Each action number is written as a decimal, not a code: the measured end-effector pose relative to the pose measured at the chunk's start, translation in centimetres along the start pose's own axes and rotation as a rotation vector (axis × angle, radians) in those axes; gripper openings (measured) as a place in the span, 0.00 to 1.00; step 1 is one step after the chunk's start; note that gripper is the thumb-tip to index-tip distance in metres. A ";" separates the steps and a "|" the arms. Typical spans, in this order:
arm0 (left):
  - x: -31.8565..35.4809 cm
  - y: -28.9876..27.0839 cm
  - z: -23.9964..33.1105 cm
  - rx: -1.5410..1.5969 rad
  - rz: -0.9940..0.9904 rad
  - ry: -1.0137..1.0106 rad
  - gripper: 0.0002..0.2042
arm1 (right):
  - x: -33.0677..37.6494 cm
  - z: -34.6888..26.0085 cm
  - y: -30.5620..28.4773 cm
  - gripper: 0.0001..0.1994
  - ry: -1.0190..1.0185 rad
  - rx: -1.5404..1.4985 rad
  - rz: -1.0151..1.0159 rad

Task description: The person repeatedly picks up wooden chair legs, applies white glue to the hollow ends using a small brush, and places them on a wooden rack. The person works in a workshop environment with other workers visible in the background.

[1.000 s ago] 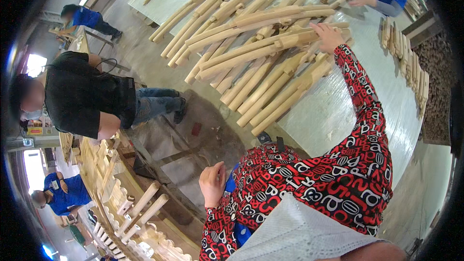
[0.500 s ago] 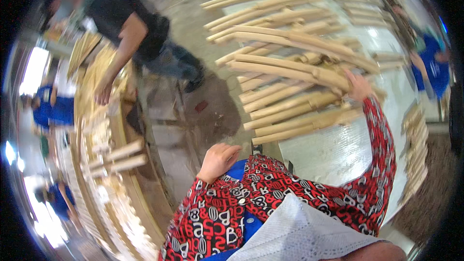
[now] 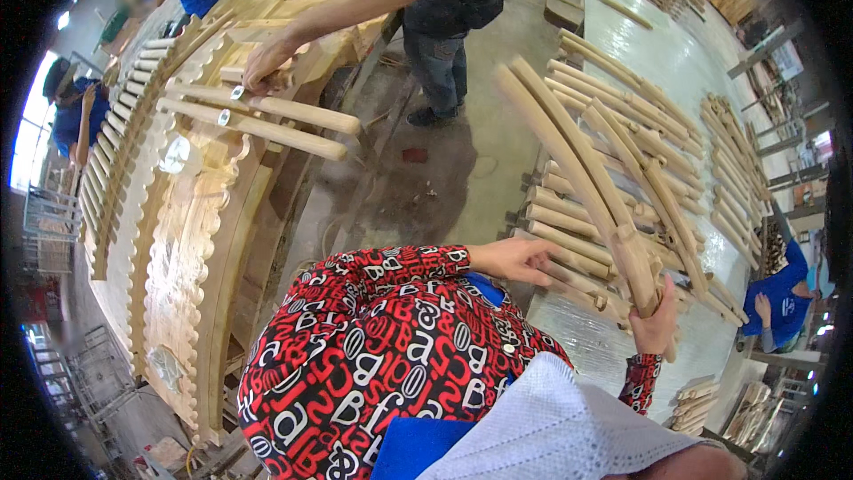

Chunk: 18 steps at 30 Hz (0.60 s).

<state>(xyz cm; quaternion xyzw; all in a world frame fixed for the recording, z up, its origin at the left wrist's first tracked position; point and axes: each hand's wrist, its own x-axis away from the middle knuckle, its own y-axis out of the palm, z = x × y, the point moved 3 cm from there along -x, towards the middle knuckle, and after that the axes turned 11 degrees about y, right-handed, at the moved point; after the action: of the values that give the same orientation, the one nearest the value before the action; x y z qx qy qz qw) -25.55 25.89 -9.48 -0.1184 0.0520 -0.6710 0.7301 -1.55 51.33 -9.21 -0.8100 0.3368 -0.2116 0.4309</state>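
Note:
My right hand (image 3: 656, 318) is closed round the near end of a pair of long, curved wooden legs (image 3: 577, 169). The legs are raised and tilted, their far ends pointing up over the aisle side of the table. Beneath them lies a pile of turned wooden legs (image 3: 569, 253) on a pale, shiny tabletop (image 3: 569, 311). My left hand (image 3: 520, 260) hovers by the near edge of the pile, its fingers stretched out and holding nothing. Another curved pair (image 3: 653, 187) rests across the pile, just right of the raised one.
To the left stands a wooden workbench (image 3: 209, 276) with scalloped rails. Two wooden legs (image 3: 284, 129) jut from it over the aisle, a co-worker's hand (image 3: 267, 62) beside them. A person in blue (image 3: 786, 289) stands beyond the table on the right. More legs (image 3: 733, 178) lie at its far side.
My view has turned toward the left bench. My right hand has lifted the curved pair off the pile. My left hand has moved out to the right, its fingers now stretched.

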 end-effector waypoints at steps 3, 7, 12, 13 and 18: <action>1.5 -1.4 3.5 0.151 0.178 0.156 0.35 | 1.9 -9.5 0.4 0.41 -0.041 -0.202 -0.010; 4.6 -4.7 8.8 0.375 0.434 0.137 0.38 | 2.6 -23.3 3.0 0.34 -0.159 -0.384 -0.116; 13.8 -11.3 13.1 0.529 0.928 0.283 0.30 | 2.8 -34.8 4.6 0.35 -0.432 -0.586 -0.323; 15.9 -12.4 13.7 0.512 0.981 0.286 0.29 | 3.3 -36.4 4.9 0.37 -0.494 -0.520 -0.295; 23.6 -17.3 16.7 0.366 1.227 0.255 0.32 | 5.0 -44.9 9.1 0.44 -0.643 -0.406 -0.348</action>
<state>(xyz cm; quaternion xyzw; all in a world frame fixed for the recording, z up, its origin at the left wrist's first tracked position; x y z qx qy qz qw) -36.18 3.01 12.84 0.1396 0.0814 -0.1390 0.9770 -29.89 19.12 7.61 -0.9482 0.0780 0.0529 0.3034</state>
